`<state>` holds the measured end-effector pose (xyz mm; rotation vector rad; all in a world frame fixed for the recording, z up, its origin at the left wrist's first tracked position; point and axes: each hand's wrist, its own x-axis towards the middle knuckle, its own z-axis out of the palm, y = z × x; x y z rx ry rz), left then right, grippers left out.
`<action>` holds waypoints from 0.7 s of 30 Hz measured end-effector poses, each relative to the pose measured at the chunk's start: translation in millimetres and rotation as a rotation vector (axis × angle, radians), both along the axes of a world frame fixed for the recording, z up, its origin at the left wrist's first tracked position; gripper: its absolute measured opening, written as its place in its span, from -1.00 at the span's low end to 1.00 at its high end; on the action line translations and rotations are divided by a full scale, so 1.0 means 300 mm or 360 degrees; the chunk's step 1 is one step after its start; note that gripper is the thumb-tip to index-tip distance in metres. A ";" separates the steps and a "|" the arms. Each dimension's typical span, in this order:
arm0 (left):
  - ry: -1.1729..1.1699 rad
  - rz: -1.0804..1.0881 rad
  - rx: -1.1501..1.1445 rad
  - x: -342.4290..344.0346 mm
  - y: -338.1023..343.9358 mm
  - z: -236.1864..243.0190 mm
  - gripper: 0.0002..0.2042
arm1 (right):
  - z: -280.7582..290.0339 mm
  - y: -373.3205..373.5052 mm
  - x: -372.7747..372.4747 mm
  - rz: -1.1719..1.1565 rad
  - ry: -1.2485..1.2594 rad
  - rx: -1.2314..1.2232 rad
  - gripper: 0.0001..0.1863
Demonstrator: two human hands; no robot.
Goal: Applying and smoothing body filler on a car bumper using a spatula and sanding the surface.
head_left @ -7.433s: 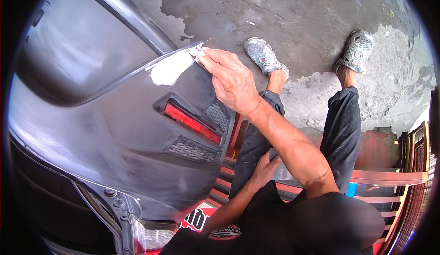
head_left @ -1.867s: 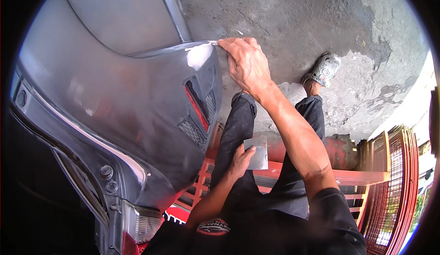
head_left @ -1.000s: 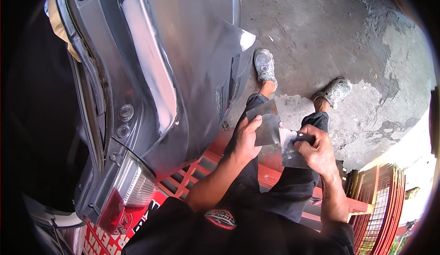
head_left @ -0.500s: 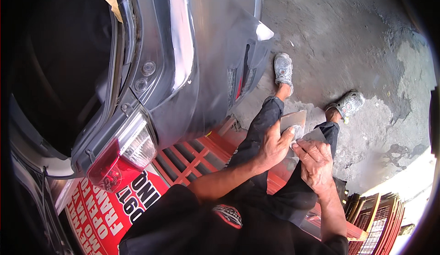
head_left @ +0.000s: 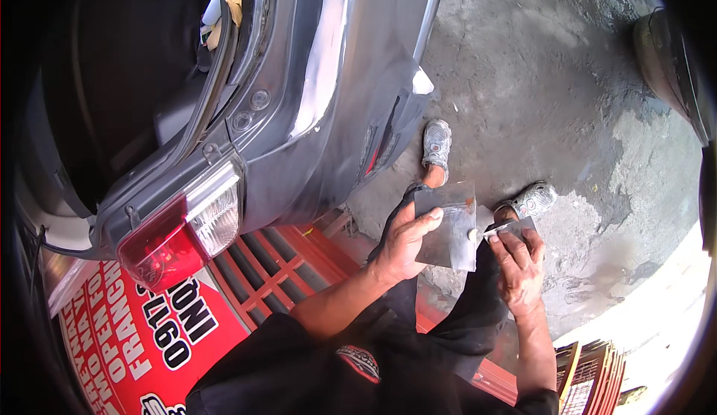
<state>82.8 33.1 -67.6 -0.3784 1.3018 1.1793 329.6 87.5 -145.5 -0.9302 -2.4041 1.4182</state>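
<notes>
My left hand [head_left: 404, 246] is closed on a flat, thin metal plate [head_left: 451, 237], thumb on top, its broad grey face turned up with pale smears on it. My right hand [head_left: 517, 272] pinches a small flat metal spreader [head_left: 515, 228]. The spreader's left end comes close to the plate's right edge, where a small pale dab of paste [head_left: 472, 234] shows; contact is hard to tell. To the left stands a dark grey car's rear corner, whose bumper [head_left: 351, 109] carries a long white patch of filler [head_left: 323, 64] and a smaller white patch [head_left: 422, 82] at its lower corner.
A red and clear tail light [head_left: 183, 228] is at the car's corner, beside the open cargo space. Below lie a red metal grille [head_left: 272, 269] and a red printed banner [head_left: 134, 333]. Stacked metal frames [head_left: 594, 378] stand lower right; a dark rounded object [head_left: 661, 64] sits upper right.
The plate in my left hand has turned so its broad face shows. My hands have drawn apart a little, the left moving left. The whole view has shifted slightly.
</notes>
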 end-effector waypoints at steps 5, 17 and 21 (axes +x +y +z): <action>0.1090 -0.1017 0.0071 0.052 -0.039 0.007 -0.69 | 0.104 0.026 -0.059 -0.0063 0.0099 0.0030 -0.42; 0.0972 -0.1065 -0.0558 0.049 -0.771 -0.185 -0.61 | 0.071 -0.001 -0.348 -0.0987 0.0596 -0.1611 -0.65; 0.0863 -0.1327 -0.0622 0.075 -1.053 -0.310 -0.65 | -0.033 0.066 -0.665 -0.0703 0.0785 0.0363 -0.55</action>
